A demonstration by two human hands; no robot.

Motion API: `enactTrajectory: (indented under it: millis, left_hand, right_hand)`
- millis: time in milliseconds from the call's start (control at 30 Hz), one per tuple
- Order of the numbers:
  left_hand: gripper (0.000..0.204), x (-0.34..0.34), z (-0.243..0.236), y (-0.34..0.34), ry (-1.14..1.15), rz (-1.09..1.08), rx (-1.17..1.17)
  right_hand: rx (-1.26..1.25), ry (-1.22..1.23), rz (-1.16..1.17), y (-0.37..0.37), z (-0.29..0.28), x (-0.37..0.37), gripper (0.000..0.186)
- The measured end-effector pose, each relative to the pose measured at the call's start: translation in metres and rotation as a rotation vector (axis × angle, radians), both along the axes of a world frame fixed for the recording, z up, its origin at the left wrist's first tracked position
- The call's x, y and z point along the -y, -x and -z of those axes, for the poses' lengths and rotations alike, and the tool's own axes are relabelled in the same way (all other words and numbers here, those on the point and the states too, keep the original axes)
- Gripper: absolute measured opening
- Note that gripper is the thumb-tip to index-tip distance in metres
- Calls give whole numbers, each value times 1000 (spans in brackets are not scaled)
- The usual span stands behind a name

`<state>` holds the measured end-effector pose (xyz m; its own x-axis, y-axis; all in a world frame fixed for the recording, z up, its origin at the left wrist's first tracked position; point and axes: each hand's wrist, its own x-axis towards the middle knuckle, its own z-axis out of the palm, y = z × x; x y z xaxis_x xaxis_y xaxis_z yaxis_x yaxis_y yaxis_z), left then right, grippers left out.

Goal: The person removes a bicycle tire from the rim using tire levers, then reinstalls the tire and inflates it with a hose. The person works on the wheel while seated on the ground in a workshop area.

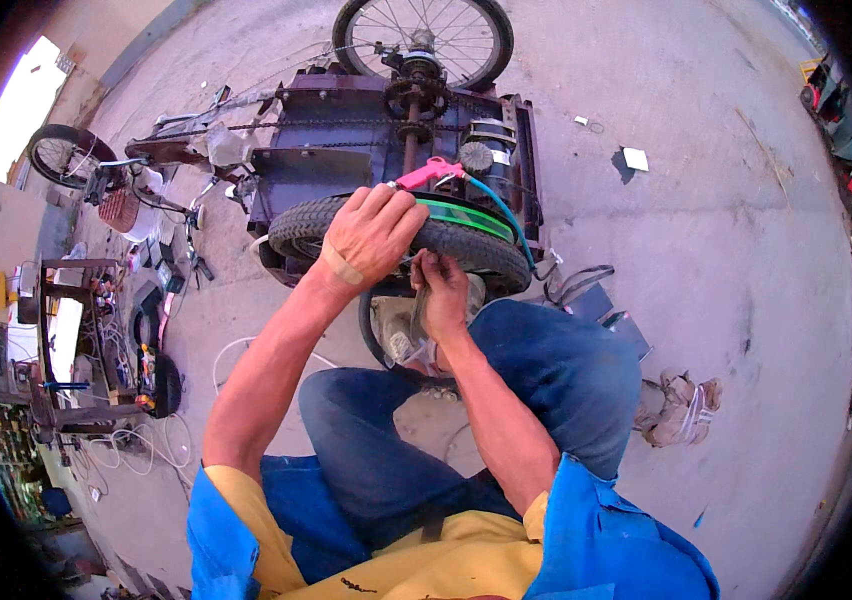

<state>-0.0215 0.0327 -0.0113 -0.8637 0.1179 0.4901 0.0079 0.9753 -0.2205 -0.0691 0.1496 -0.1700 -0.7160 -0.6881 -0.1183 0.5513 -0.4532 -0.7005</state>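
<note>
- Left hand [371, 238], centre of the frame, has its grip spread wide and pressed flat over the tread of the black tyre [466, 250].
- Right hand [443, 300], just below the tyre, pinches a slim tool whose tip I cannot make out, at the tyre's lower edge.
- Pink air gun [426, 173] with a teal hose [506, 215] lies just above the tyre, against an upturned tricycle frame [346, 140].
- Judged step: working the tyre bead; the next move likely calls for steady downward hold while levering carefully.
</note>
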Motion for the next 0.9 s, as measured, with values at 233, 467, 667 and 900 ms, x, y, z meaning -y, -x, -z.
enactTrajectory:
  millis: [233,467,667,900]
  left_hand:
    - [32,1,0,-1,-10,32,-34]
    - [41,-1,-12,3,-85,-31,82]
    - [74,-11,-41,-4,-259,-111,212]
    - [75,-3,-29,7,-212,-56,107]
  right_hand:
    - [-89,128,29,6,1,10,14]
    - [-123,27,-41,13,-24,1,12]
    - [123,-173,-308,14,-85,-38,24]
    - [14,-351,-423,-38,-50,-103,27]
